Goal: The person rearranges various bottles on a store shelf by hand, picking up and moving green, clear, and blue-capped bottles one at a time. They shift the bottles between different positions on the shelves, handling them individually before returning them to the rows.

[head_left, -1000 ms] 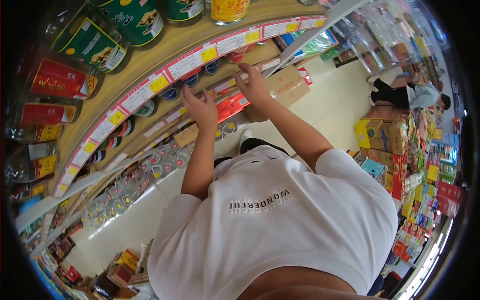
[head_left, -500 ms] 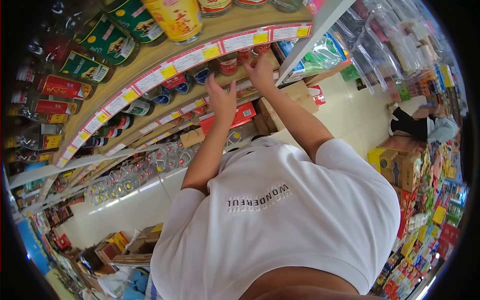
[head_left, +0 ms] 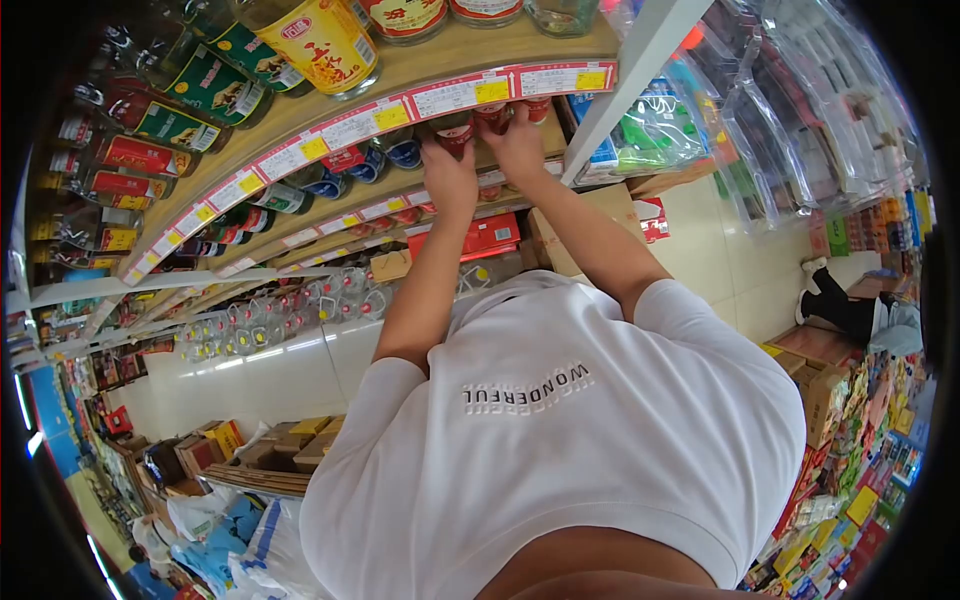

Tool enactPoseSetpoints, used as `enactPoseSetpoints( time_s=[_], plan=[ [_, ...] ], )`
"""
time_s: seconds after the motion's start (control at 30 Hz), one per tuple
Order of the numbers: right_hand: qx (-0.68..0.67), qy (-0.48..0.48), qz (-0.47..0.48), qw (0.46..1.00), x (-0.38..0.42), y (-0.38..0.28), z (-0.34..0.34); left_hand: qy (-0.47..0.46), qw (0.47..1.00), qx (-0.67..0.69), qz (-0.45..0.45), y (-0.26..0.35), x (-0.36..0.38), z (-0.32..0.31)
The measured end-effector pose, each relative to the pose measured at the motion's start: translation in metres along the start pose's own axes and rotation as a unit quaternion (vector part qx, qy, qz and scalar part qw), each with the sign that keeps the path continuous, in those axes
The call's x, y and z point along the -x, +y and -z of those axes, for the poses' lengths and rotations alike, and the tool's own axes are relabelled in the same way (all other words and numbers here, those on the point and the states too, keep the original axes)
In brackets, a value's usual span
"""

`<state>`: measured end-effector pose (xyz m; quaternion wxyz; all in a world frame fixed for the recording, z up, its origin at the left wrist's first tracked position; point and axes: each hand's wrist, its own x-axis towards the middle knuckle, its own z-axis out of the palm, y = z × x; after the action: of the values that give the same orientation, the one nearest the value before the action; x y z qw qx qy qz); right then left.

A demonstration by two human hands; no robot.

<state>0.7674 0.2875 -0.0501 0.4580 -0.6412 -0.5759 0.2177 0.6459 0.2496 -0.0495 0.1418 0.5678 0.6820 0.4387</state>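
Under the price-tag rail: both hands reach into the second shelf (head_left: 330, 215).
Left hand (head_left: 450, 172): fingers curled onto a red-lidded jar (head_left: 455, 133) just above it; grip looks closed on it.
Right hand (head_left: 518, 140): fingertips on a red jar (head_left: 493, 115) beside the first; whether it grips cannot be told.
Jars: side by side, behind the price-tag rail (head_left: 400, 110).
Above: yellow tin (head_left: 320, 42).

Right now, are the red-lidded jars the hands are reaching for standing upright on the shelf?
Upright: the red-lidded jars stand on the shelf, lids toward the camera. Left hand and right hand touch them; grip unclear.
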Motion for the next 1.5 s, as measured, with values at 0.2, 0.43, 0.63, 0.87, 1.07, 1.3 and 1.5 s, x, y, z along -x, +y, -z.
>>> enactPoseSetpoints(
  time_s=[0.2, 0.43, 0.63, 0.87, 1.07, 1.3, 1.5],
  plan=[
    [0.023, 0.013, 0.035, 0.999, -0.002, 0.01, -0.003, 0.029, 0.999, -0.005, 0.015, -0.003, 0.001, 0.0],
    [0.048, 0.025, 0.007, 0.998, 0.002, -0.004, -0.005, 0.036, 0.999, -0.035, -0.022, -0.012, 0.002, -0.003],
    [0.01, 0.072, 0.012, 0.997, 0.003, -0.01, -0.02, -0.004, 0.998, -0.014, -0.068, -0.023, 0.008, 0.005],
    [0.039, 0.097, 0.028, 0.994, 0.004, -0.007, -0.021, -0.034, 0.998, -0.036, -0.036, -0.024, 0.008, 0.008],
    [0.043, 0.054, 0.019, 0.997, 0.01, 0.005, -0.014, -0.007, 0.998, -0.057, -0.035, -0.031, 0.006, -0.002],
    [0.08, 0.063, 0.026, 0.995, 0.015, 0.013, -0.011, 0.017, 0.997, -0.065, -0.03, -0.027, 0.003, -0.006],
    [0.069, 0.031, 0.0, 0.997, 0.02, 0.003, -0.004, 0.003, 0.999, -0.038, -0.017, -0.024, 0.006, 0.0]
  ],
)
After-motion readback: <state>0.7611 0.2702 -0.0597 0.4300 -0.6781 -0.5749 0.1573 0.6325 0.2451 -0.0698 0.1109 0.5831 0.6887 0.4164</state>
